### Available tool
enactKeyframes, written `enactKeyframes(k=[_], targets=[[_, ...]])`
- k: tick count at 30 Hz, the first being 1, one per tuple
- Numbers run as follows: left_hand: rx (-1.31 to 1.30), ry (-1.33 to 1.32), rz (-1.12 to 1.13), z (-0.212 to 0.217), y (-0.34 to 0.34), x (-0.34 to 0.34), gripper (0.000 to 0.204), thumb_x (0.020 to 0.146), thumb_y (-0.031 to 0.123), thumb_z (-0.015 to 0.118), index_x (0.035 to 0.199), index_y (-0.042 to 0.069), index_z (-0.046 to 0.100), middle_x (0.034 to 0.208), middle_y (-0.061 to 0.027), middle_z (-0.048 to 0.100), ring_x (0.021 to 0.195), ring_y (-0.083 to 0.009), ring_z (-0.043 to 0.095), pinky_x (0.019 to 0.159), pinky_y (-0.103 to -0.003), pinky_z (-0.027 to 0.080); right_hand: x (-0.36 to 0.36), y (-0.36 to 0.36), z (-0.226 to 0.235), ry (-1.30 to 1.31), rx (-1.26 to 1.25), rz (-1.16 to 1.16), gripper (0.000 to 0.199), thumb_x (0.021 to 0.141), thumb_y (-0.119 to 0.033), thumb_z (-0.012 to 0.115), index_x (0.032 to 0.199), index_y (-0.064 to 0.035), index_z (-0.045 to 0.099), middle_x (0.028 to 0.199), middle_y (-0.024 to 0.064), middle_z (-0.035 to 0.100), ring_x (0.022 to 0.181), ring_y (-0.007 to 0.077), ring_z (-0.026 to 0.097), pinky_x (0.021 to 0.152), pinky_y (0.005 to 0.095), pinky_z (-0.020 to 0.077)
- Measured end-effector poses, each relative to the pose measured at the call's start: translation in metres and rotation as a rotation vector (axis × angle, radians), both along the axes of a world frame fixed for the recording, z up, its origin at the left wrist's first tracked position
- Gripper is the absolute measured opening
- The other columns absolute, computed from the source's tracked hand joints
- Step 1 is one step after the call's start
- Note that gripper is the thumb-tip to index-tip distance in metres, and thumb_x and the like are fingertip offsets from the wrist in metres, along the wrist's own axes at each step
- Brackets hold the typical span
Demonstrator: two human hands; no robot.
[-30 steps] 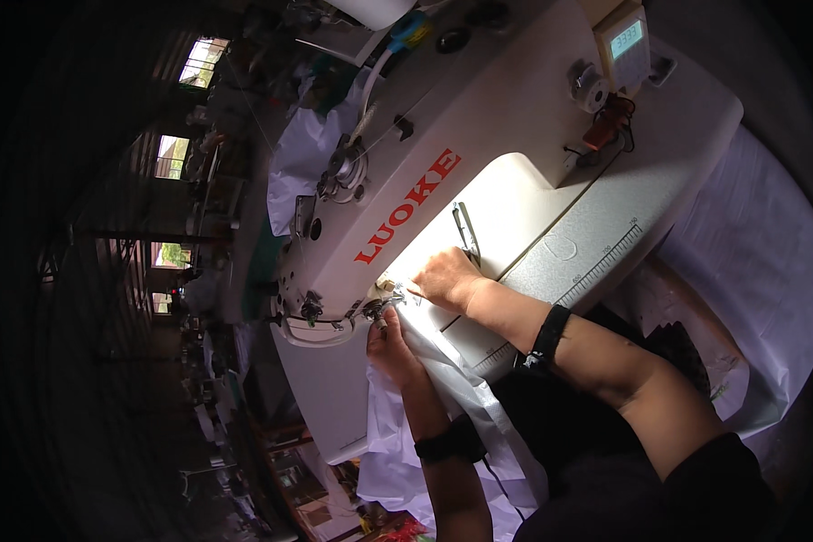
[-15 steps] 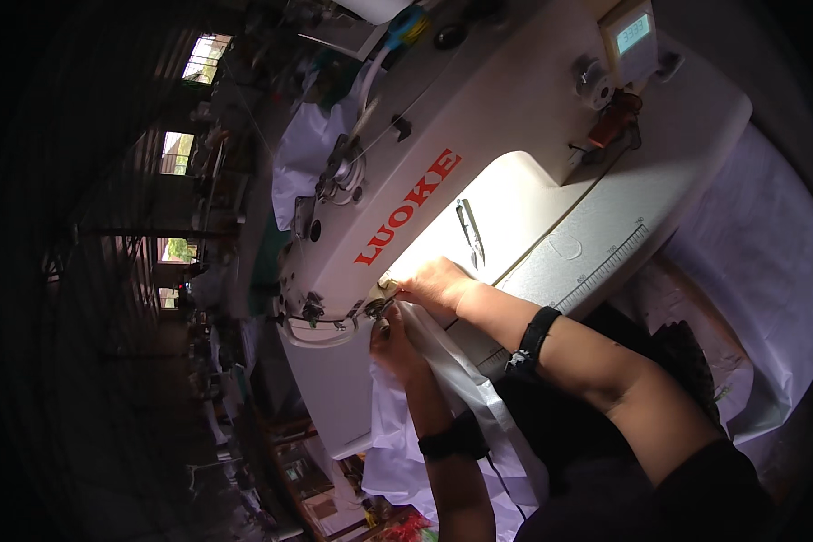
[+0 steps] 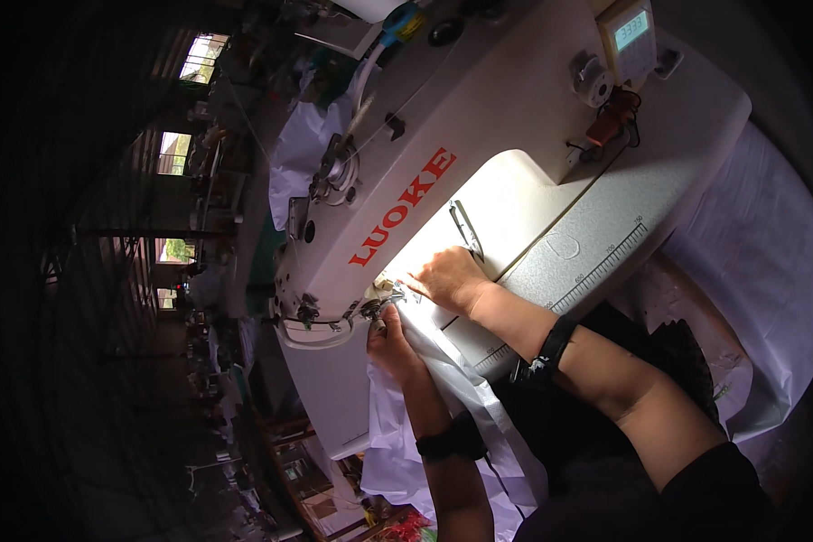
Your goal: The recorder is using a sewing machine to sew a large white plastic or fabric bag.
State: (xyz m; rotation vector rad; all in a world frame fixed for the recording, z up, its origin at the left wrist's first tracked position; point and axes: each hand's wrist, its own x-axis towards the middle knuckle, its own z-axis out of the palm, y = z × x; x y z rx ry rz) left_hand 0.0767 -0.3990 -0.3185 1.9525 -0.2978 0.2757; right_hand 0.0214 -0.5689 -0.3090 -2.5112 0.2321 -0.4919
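Both hands feed white fabric under the sewing machine needle; left hand fingers pinch the cloth, right hand fingers lie flat, together; best kept taut, fingertips clear of the needle.

I see a pale grey surface with a printed ruler scale along its edge. A white industrial sewing machine stands on it, and white fabric lies draped over its near edge.
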Motion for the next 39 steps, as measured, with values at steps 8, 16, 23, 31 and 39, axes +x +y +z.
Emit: enactKeyframes(k=[8,16,23,31,39], targets=[[0.081,0.108,0.064,0.003,0.002,0.003,0.026,0.088,0.015,0.071,0.1,-0.009,0.07,0.092,-0.0139,0.072,0.076,-0.0177,0.066,0.07,-0.028,0.054,-0.006,-0.003,0.007,0.067,-0.061,0.006,0.02,0.089,-0.024,0.056,0.081,-0.0182,0.074,0.076,0.0053,0.072,0.077,0.0198,0.071,0.065,0.0324,0.055],[0.064,0.089,0.058,-0.001,0.003,0.004,0.025,0.087,0.014,0.071,0.097,-0.009,0.069,0.089,-0.0134,0.071,0.076,-0.0179,0.065,0.072,-0.029,0.053,-0.012,-0.005,0.01,-0.033,0.043,0.043,0.033,0.094,-0.037,0.054,0.078,-0.0135,0.072,0.072,0.0076,0.07,0.074,0.0229,0.07,0.064,0.0349,0.0541],[0.003,0.055,0.029,-0.002,0.0,0.003,0.02,0.087,0.009,0.071,0.093,-0.009,0.067,0.09,-0.0131,0.071,0.077,-0.0172,0.065,0.073,-0.029,0.053,-0.009,0.0,0.01,-0.039,0.041,0.067,0.036,0.095,-0.037,0.052,0.08,-0.012,0.072,0.073,0.0089,0.07,0.074,0.0247,0.071,0.066,0.0382,0.0543],[0.033,0.051,0.041,-0.001,0.0,0.001,0.018,0.088,0.007,0.068,0.094,-0.01,0.066,0.09,-0.0139,0.07,0.078,-0.0176,0.065,0.073,-0.029,0.053,-0.004,0.001,0.0,-0.074,0.103,0.083,0.036,0.095,-0.039,0.052,0.081,-0.0119,0.073,0.073,0.0092,0.07,0.074,0.0246,0.07,0.066,0.0379,0.0542],[-0.058,-0.015,-0.06,-0.002,0.001,-0.001,0.017,0.09,0.015,0.068,0.089,-0.002,0.07,0.069,0.004,0.058,0.058,-0.0037,0.044,0.052,-0.019,0.034,-0.004,0.001,-0.001,-0.061,0.072,0.082,0.032,0.096,-0.037,0.052,0.085,-0.0141,0.07,0.073,0.0083,0.069,0.072,0.0241,0.069,0.066,0.0376,0.0533]])
